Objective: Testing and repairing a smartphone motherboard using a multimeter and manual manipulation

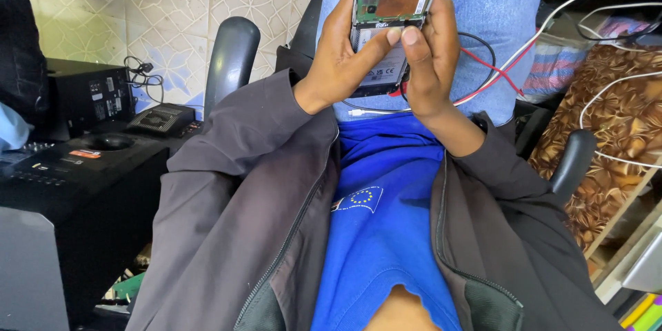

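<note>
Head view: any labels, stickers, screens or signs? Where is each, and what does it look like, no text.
Battery label: white rectangle with small dark marks, inside the opened phone, between the left hand and right hand.
Orange sticker: small rectangle on top of the black speaker box, at left.
Shirt emblem: dark blue patch with a ring of yellow stars, on the blue shirt.
No lit screens.

The person wears a dark grey jacket [227, 186], unzipped, with a black zipper [279, 252] down each open edge and sleeves ending just below each hand. Between the jacket's halves shows a bright blue shirt [386, 234] bearing a small emblem [358, 198], a ring of yellow stars on blue. Light blue jeans [496, 7] lie beyond the hands.
</note>
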